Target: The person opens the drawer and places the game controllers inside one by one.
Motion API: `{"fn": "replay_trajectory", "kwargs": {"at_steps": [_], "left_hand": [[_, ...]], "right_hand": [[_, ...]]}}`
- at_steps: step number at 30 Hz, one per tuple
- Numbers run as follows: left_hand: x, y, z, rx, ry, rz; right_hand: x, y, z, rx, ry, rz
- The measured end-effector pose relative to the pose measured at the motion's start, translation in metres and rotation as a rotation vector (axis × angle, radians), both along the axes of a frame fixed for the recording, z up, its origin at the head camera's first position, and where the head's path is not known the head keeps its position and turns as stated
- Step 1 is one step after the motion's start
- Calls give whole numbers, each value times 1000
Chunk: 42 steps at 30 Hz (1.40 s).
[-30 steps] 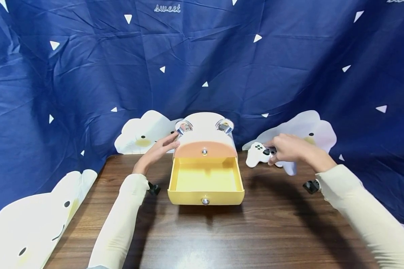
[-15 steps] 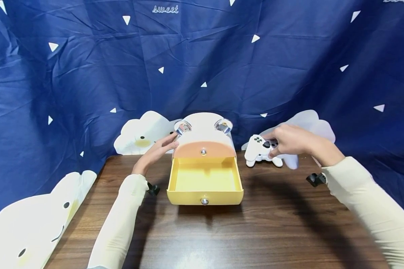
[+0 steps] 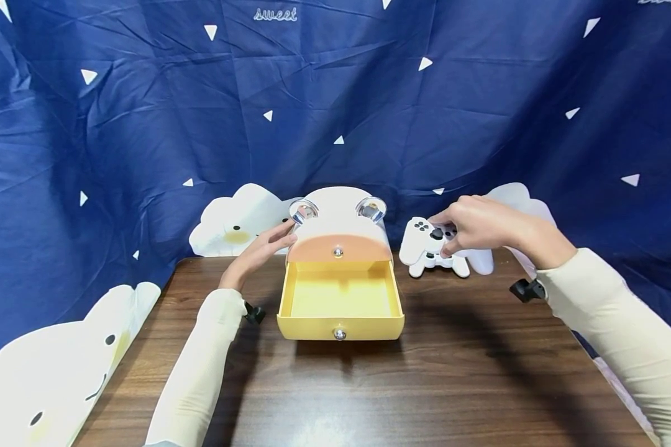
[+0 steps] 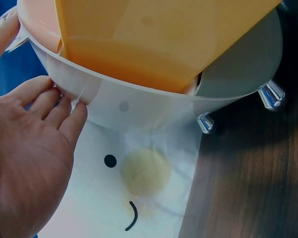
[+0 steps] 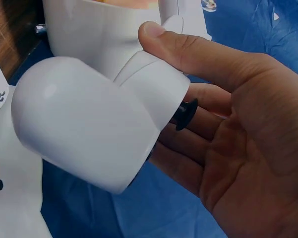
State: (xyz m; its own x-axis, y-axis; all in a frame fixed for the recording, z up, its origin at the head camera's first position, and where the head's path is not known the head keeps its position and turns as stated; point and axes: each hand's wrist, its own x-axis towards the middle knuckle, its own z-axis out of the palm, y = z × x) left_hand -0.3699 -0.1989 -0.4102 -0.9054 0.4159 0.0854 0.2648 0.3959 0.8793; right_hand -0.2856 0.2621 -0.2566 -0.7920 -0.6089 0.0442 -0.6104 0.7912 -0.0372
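Note:
My right hand [image 3: 481, 226] grips a white game controller [image 3: 416, 241] with black thumbsticks. In the right wrist view the thumb presses one face of this controller [image 5: 84, 119], fingers on the other. Beneath it, a second white controller [image 3: 460, 267] shows its handles at the table's back edge; the rest is hidden. My left hand [image 3: 263, 251] touches the side of a white drawer box [image 3: 338, 208] with relaxed fingers; the left wrist view shows the fingertips against its wall [image 4: 114, 101]. The box's yellow drawer [image 3: 341, 328] is pulled out, its peach drawer [image 3: 363, 248] closed.
The box stands on a dark wooden table [image 3: 335, 391]. Two chrome rings [image 3: 371, 209] stick out from its upper part. Behind hangs a blue cloth [image 3: 335, 81] with white triangles. Cloud shapes [image 3: 240, 217] stand along the back and left edges.
My right hand has lifted the held controller upward and slightly left, uncovering more of the second controller below. The left hand stays at the box.

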Motion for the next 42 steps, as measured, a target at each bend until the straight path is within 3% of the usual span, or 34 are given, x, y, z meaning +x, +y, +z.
{"fn": "replay_trajectory", "kwargs": {"at_steps": [9,19,42], "left_hand": [[0,2,-1,12,3,3],[2,3,0,15,-4,7],[0,0,1,-8,-17,3]], "right_hand": [[4,-22,16,64,-12,22],[3,-46,24,91,-28,97],[-11,-108,13,160,-56,202]]}}
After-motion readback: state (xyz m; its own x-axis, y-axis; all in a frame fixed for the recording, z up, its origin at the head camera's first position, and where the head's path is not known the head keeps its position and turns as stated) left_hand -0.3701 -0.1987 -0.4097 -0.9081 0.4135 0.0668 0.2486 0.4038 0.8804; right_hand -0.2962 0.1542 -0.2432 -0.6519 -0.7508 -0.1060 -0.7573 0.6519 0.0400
